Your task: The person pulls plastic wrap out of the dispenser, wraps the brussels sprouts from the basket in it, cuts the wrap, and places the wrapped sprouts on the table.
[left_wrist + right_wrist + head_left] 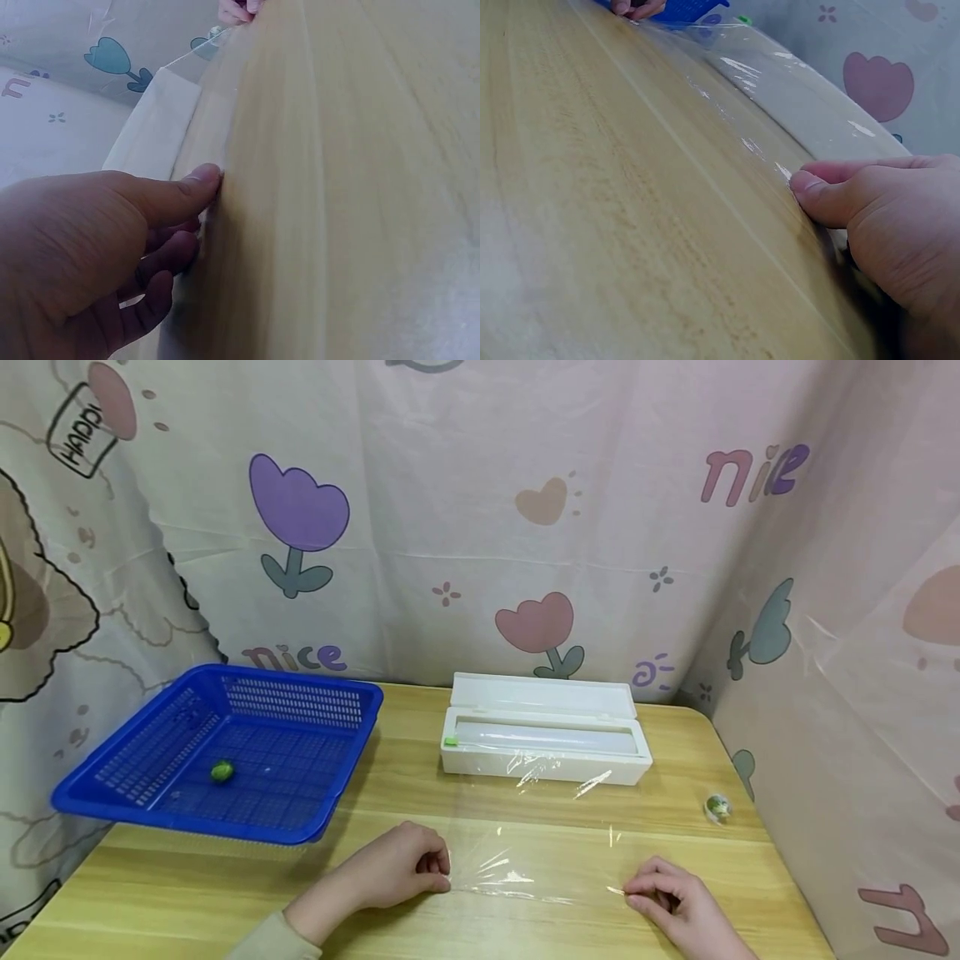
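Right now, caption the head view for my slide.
Left hand and right hand pinch clear film running from the white box, blue basket nearby.

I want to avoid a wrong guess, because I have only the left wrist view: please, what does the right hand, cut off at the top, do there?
Observer: The right hand pinches the near edge of the clear film between thumb and fingers.
Operator: Thank you. What is inside the white box?
Observer: A pale roll lies in it.
Operator: And what is to the left of the box?
Observer: A blue basket with one small green item inside.
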`<state>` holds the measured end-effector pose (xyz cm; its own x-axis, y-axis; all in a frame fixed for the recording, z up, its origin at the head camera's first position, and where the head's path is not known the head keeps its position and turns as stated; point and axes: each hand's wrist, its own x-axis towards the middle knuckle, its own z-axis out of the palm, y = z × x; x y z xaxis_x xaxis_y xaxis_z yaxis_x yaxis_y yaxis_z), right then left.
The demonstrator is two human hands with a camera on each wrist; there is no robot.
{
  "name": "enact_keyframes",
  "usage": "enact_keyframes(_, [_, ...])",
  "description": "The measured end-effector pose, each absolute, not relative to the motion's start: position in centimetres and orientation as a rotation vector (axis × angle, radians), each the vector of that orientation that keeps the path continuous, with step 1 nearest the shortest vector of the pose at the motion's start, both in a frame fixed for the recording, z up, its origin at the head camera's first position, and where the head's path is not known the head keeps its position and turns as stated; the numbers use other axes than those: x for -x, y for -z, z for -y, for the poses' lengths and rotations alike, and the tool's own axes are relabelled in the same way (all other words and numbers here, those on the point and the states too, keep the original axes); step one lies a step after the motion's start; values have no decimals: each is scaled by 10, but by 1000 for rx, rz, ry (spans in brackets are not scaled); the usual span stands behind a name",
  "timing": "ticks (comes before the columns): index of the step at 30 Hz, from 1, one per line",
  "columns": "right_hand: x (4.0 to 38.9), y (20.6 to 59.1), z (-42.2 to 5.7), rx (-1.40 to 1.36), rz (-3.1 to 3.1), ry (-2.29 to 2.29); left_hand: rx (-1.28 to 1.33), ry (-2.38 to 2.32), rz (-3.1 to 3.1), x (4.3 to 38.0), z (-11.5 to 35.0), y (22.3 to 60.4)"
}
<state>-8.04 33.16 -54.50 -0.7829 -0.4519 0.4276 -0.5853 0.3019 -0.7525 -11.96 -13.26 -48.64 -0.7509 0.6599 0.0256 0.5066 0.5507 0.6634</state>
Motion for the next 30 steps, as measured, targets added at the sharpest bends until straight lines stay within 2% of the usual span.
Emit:
enact_keyframes(6, [80,547,-333,-985,2415,-1459,-1009,-1054,-2583,118,135,468])
enact_keyframes(18, [77,544,-333,-973,2472,-1380,-1061,-1363,-2659,116,159,399])
enact_keyframes(24, [79,544,-332,-975,2471,-1352,-933,-1413,-2761,127,193,364])
enact_keyframes(30, [81,549,-332,-1013,2445,-1374,-758,-1395,-2887,141,238,344])
